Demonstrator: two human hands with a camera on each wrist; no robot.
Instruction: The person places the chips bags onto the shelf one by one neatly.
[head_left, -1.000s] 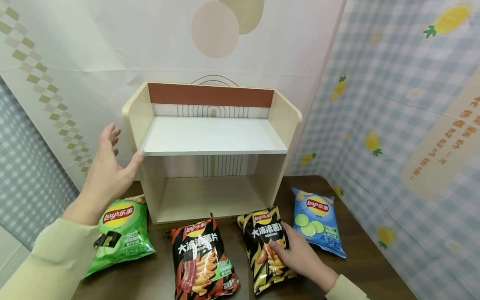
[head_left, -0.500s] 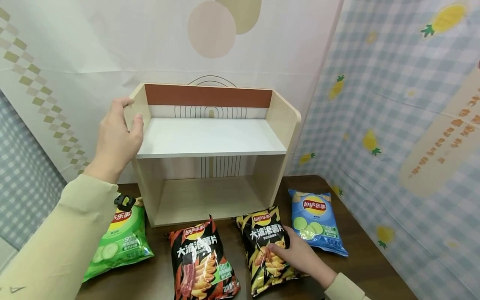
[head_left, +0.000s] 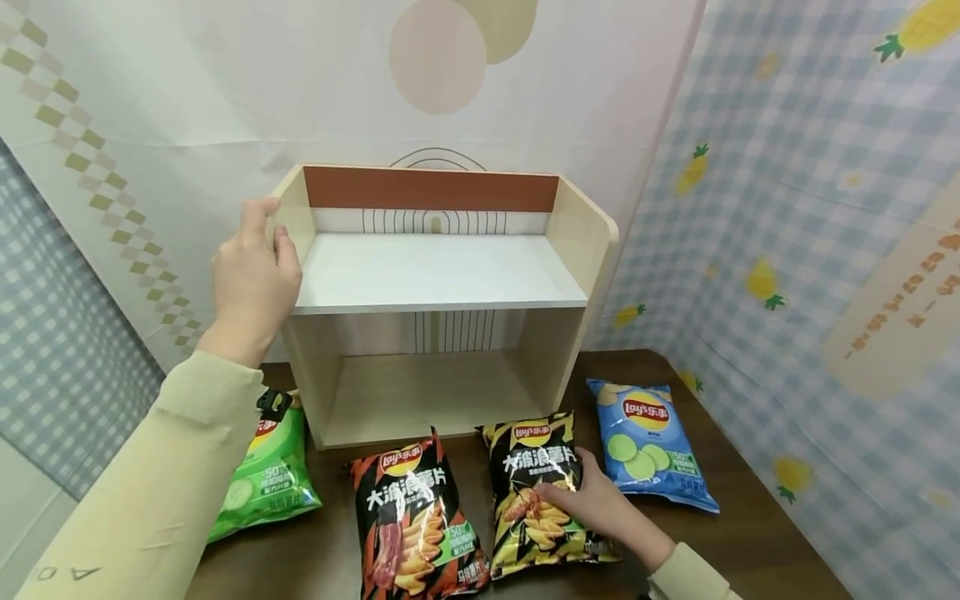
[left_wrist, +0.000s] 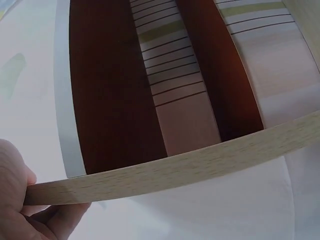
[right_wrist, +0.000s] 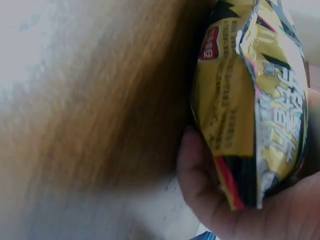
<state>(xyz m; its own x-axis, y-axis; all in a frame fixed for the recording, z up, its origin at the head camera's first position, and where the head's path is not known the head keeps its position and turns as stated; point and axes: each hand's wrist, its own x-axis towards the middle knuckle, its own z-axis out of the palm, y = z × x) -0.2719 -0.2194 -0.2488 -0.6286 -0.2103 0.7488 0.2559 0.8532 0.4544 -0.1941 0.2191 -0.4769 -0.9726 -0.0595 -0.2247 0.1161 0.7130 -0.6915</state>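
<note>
My left hand (head_left: 255, 279) holds the left side panel of a small wooden shelf (head_left: 442, 271). In the left wrist view, the thumb lies on one face of the panel edge (left_wrist: 165, 167) and the fingers (left_wrist: 70, 217) curl round the other. Low on the right, my right hand (head_left: 600, 500) grips the right side of a black-and-gold bag of potato chips (head_left: 525, 475), which lies on the table. The right wrist view shows fingers (right_wrist: 192, 165) on the back of that bag (right_wrist: 235, 95) and the thumb side across its front.
A red-and-black chip bag (head_left: 408, 508) lies left of the held one, a blue chip bag (head_left: 652, 442) to its right. Beneath the left forearm, a green chip bag (head_left: 273, 475) is partly hidden. The brown table (head_left: 757, 542) meets patterned cloth walls (head_left: 780, 158) behind and at the sides.
My left hand has moved from beside the shelf up onto its left side panel and taken hold of it. The right hand keeps its grip on the black-and-gold bag, which has turned slightly.
</note>
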